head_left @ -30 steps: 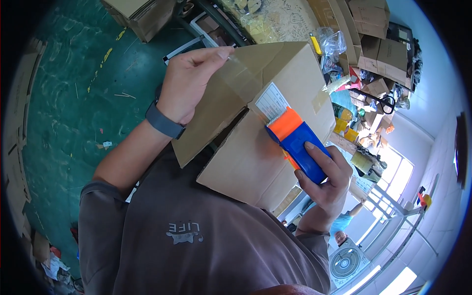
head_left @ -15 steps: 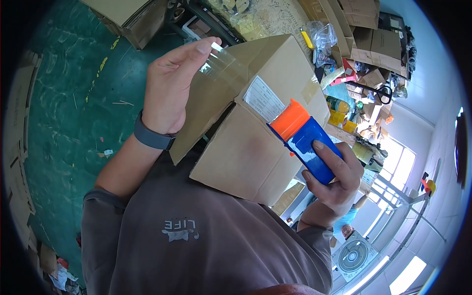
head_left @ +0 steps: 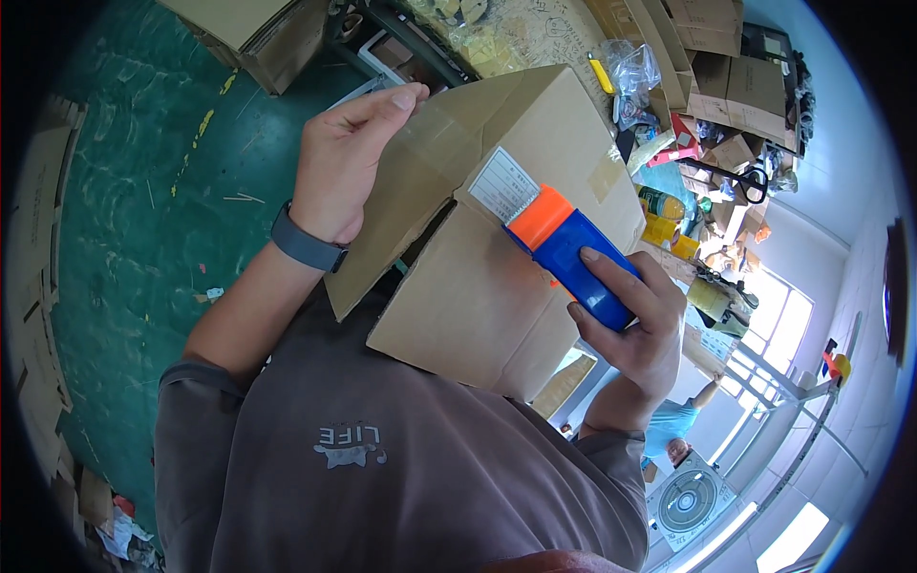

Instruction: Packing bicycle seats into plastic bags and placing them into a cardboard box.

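I hold a brown carton [head_left: 497, 258] against my chest, its flaps shut with clear tape. A white rectangular label [head_left: 503, 185] sits on its top face by the seam. More brown cartons [head_left: 258, 33] stand on the green floor, others [head_left: 726, 67] stacked beyond it.
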A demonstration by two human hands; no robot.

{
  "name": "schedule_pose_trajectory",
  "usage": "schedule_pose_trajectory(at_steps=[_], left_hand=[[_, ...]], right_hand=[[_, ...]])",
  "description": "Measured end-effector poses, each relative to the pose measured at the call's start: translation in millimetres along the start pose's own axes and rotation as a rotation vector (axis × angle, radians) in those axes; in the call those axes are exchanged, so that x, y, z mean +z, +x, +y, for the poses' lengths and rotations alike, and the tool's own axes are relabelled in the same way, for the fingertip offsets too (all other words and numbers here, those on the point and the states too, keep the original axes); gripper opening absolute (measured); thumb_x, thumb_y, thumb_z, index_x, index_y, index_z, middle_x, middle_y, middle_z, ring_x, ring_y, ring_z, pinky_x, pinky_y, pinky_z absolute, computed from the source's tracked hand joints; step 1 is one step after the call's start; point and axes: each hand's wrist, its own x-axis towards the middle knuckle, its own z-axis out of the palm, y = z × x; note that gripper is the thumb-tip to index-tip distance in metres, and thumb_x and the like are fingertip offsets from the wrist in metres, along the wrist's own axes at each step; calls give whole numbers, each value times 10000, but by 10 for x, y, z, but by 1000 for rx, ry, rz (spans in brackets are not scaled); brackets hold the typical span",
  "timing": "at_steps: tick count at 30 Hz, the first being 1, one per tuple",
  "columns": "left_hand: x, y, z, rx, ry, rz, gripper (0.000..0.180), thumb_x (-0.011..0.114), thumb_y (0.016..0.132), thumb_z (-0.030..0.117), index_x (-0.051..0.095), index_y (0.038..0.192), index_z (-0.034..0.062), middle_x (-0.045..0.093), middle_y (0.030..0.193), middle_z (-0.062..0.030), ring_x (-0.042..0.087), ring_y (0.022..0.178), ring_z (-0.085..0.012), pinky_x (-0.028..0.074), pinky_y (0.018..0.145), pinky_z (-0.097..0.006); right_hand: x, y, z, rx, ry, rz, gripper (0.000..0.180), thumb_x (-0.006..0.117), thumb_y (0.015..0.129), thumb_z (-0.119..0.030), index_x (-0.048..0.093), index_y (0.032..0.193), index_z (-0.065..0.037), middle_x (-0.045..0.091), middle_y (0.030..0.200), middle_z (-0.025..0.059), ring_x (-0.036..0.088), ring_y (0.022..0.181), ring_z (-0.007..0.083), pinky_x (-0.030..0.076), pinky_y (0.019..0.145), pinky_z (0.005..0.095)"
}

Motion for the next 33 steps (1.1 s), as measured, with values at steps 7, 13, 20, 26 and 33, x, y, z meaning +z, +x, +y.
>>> schedule_pose_trajectory(at_steps=[7, 13, 20, 26, 33], left_hand=[[-105, 47, -389, -90, 102, -19, 322, 760, 1066, 233, 806, 1296, 11, 811, 1230, -73, 699, 1139, -112, 525, 1044, -291], [-132, -9, -591, -183, 168, -67, 332, 758, 1071, 259, 815, 1265, -4, 808, 1243, -109, 695, 1189, -133, 514, 1086, -307], [-231, 69, -883, -161, 519, -49, 767, 816, 1013, 385, 530, 1613, 1, 554, 1635, -227, 551, 1483, -271, 457, 1188, -346], [-211, 275, -620, 263, 945, -141, 893, 716, 1064, 486, 353, 1690, -37, 458, 1690, -288, 481, 1558, -308, 420, 1226, -391], [920, 183, -180, 340, 922, -483, 844, 498, 1134, 527, 304, 1631, -126, 611, 1451, -391, 611, 1367, -497, 448, 1202, -477]], right_hand=[[5, 44, 74, 27, 19, -64, 619, 922, 710, -119, 796, 1315, -96, 694, 947, 151, 698, 749, 266, 561, 663, 354], [37, 89, 56, 43, 21, -76, 606, 920, 714, -132, 801, 1308, -111, 687, 938, 150, 709, 758, 272, 574, 661, 369], [35, 89, -12, 95, 6, -62, 585, 910, 722, -136, 809, 1298, -109, 679, 932, 144, 710, 774, 269, 572, 664, 365], [12, 93, 3, 98, 64, -40, 551, 908, 755, -130, 805, 1296, -115, 654, 897, 119, 691, 758, 267, 558, 670, 384], [-31, -35, 205, -17, 77, -35, 491, 909, 813, -217, 802, 1283, -123, 635, 849, 140, 680, 756, 341, 553, 687, 442]])
